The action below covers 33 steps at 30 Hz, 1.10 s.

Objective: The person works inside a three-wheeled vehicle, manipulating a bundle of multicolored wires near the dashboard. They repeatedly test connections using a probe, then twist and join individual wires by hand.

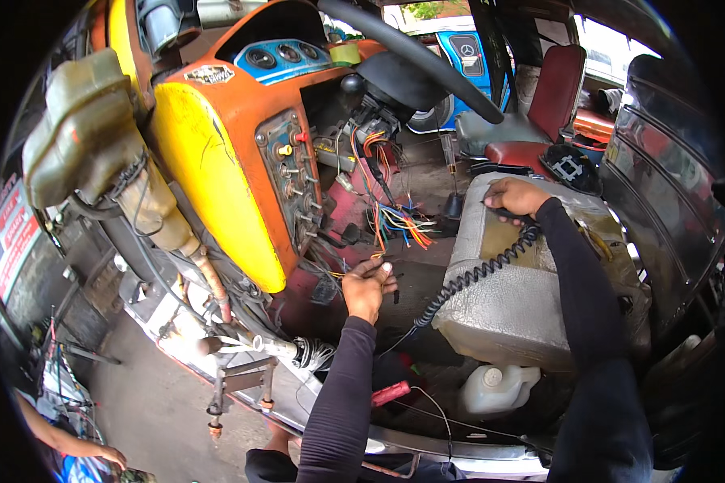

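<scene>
My left hand (366,290) is closed, its fingertips pinching a thin wire close to the end of a loose bundle of coloured wires (407,224). My right hand (517,200) rests over the silver-wrapped box (499,298), its fingers curled round a dark handle that mostly hides in the palm. From that handle a coiled black cord (479,278) runs down across the box and toward the floor by my left forearm. More orange and other wires (372,143) hang from the steering column above.
An orange and yellow dashboard (209,153) with a switch panel (288,181) stands at the left. The steering wheel (427,60) crosses the top. A white jug (499,388) sits beside the box, near a red-handled tool (391,394). Another person's arm (68,439) shows lower left.
</scene>
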{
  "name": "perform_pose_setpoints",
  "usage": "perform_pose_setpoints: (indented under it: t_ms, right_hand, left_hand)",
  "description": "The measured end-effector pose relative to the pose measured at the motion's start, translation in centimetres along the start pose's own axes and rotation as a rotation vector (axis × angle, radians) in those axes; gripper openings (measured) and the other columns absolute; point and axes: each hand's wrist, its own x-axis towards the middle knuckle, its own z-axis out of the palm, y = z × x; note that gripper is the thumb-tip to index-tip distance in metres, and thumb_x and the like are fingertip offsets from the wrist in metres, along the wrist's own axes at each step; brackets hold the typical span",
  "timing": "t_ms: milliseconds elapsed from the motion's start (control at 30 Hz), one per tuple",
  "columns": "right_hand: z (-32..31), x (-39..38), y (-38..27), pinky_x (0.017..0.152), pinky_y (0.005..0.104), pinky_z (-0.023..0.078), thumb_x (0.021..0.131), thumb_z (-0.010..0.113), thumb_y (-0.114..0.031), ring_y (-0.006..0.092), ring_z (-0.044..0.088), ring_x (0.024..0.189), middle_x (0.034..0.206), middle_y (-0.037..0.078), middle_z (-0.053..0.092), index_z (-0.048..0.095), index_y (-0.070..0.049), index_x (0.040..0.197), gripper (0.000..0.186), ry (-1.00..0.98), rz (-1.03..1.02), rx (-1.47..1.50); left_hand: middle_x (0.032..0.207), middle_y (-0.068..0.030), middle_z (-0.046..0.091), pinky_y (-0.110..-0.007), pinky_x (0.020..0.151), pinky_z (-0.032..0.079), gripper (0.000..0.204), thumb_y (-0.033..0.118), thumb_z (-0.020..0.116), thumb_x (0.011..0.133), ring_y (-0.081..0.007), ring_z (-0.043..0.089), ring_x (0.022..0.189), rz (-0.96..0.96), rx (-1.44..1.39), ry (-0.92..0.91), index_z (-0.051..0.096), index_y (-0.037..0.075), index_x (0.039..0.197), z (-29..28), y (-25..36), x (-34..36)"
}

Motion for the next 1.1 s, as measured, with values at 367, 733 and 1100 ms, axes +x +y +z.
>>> perform_pose_setpoints:
  t_ms: [367,733,1100]
  right_hand:
    - [1.6,1.4,4.4,0.088,0.0458,0.057,0.086,0.075,-0.037,0.0359,0.074,0.097,0.108,0.022,0.075,0.075,-0.004,0.108,0.04,0.407,-0.114,-0.592]
    - [1.2,0.1,4.6,0.107,0.0456,0.049,0.084,0.08,-0.045,0.037,0.063,0.125,0.133,0.021,0.067,0.063,-0.008,0.138,0.067,0.471,-0.018,-0.728]
    - [0.3,-4.2,6.3,0.086,0.0393,0.057,0.094,0.071,-0.028,0.0271,0.074,0.09,0.109,0.018,0.076,0.073,-0.004,0.122,0.037,0.775,0.011,-0.144]
  left_hand:
    - [0.082,-0.0086,0.075,-0.026,0.067,0.053,0.014,0.007,0.076,0.093,-0.0115,0.068,0.072,0.212,0.466,0.137,0.075,-0.006,0.099,-4.3,3.6,-10.2]
    - [0.091,-0.0182,0.076,-0.037,0.075,0.056,0.014,0.01,0.076,0.09,-0.0304,0.075,0.081,0.259,0.816,-0.029,0.076,0.0,0.1,-13.0,4.1,-16.0]
    - [0.094,-0.0199,0.076,-0.04,0.081,0.057,0.014,0.006,0.074,0.09,-0.0337,0.074,0.085,0.231,0.791,0.002,0.075,-0.004,0.101,-14.0,2.2,-15.8]
